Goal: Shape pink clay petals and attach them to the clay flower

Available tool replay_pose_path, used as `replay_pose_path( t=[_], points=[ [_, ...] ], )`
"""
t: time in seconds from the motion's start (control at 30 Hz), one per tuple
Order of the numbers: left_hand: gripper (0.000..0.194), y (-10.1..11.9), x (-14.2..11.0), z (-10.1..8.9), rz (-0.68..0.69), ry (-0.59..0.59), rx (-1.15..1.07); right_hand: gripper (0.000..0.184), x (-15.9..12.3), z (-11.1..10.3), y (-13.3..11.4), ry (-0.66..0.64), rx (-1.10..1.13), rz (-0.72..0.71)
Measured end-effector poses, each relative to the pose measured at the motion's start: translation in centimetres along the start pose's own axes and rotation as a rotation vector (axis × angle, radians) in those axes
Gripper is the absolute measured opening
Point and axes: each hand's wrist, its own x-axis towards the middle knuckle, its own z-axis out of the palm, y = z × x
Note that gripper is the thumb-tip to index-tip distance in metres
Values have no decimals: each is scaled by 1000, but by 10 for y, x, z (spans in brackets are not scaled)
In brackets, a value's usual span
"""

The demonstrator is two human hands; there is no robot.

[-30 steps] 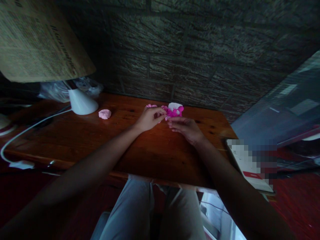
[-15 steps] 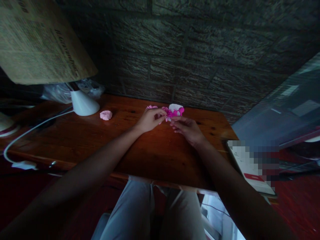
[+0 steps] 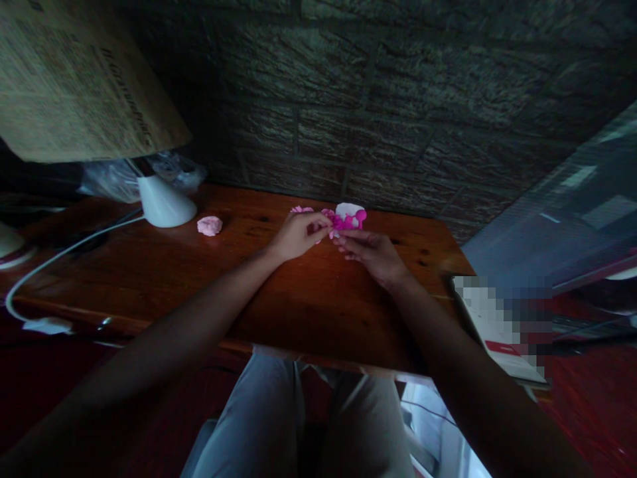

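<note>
Over the far middle of the table, my left hand [image 3: 303, 234] pinches a bright pink piece with rounded petal-like lobes [image 3: 355, 219]. From the other side my right hand [image 3: 371, 251] has thumb and fingertips closed at the same piece, almost touching my left fingertips. Its thin edge and material are too small to make out. Behind the fingers lies a white scrap [image 3: 349, 210]. Paler pink ruffled flower-like pieces [image 3: 301, 210] show just past my left hand, partly hidden by it. Farther left sits a lone light pink crumpled flower-like piece [image 3: 210, 226].
A lamp with a white base [image 3: 165, 202] and a printed shade [image 3: 89, 86] stands at the left, its cable running over the front edge. Clear plastic [image 3: 112, 180] lies behind it. A tablet-like device [image 3: 490, 325] rests at the right edge. A stone-block wall [image 3: 328, 86] closes the back.
Both hands keep nearly the same pose at the pink piece, with only slight finger movement. The whole view has shifted a little.
</note>
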Motion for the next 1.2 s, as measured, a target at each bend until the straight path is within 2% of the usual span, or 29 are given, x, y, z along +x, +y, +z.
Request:
replay_pose_path(
  t=[0.5, 0.77, 1.03, 1.2],
  points=[
    [9, -4, 0, 1, 19, -2, 30, 32, -1, 4, -1, -39, -44, -108],
    [10, -2, 0, 1, 7, -12, 1, 32, 0, 2, 1, -83, 30, -48],
    [11, -1, 0, 1, -13, -15, 12, 39, 2, 0, 5, -51, 133, 61],
    [10, -1, 0, 1, -23, -21, -26, 37, 2, -3, 7, -49, 55, 16]
  ],
)
